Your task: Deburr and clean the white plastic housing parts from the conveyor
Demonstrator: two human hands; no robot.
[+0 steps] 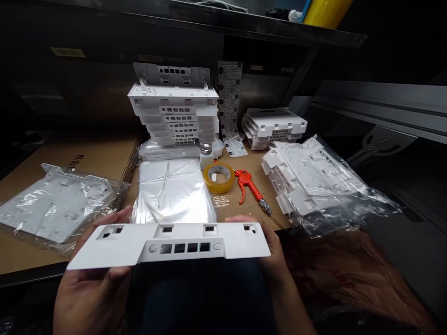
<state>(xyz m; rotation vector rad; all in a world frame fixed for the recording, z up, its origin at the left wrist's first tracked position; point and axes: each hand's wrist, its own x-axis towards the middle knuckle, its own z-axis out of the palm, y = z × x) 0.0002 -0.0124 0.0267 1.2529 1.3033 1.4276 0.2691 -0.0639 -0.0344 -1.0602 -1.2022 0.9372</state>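
A white plastic housing panel (181, 267) with a row of square cut-outs is held level in front of me, edge towards the camera. My left hand (92, 291) grips its left end, thumb below and fingers behind. On the right end, my right hand (275, 253) is closed around it, most of its fingers hidden behind the panel. Just beyond the panel lies a stack of clear plastic bags (174, 190). Behind the bags rises a tall stack of similar white panels (174, 107).
Right of the bags are a tape roll (219, 177), a red air blow gun (248, 184) and a small pump bottle (206, 157). Bagged panels lie left (56, 200) and right (314, 177). More panels (274, 125) stand behind. A metal shelf (265, 25) overhangs the bench.
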